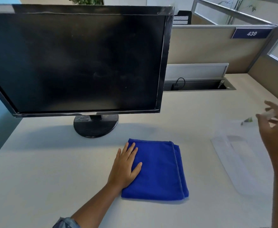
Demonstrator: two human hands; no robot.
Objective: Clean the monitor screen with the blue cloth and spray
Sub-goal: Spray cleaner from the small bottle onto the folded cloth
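Note:
A black monitor (79, 61) stands on a round base at the back left of the desk, and its dark screen shows dust and smears. In front of the base lies a folded blue cloth (161, 170). My left hand (126, 167) rests flat on the cloth's left part, fingers spread and gripping nothing. My right hand (274, 127) is raised at the right edge, blurred, with its fingers apart and curled. Beside it is a blurred, see-through spray bottle (233, 155) with a green tip. Whether the hand grips the bottle cannot be told.
The pale desk (44, 170) runs to beige partition walls at the back and right. An open cable tray (199, 85) with a plug sits behind the monitor's right edge. A blue sign reading 439 (251, 33) hangs on the partition.

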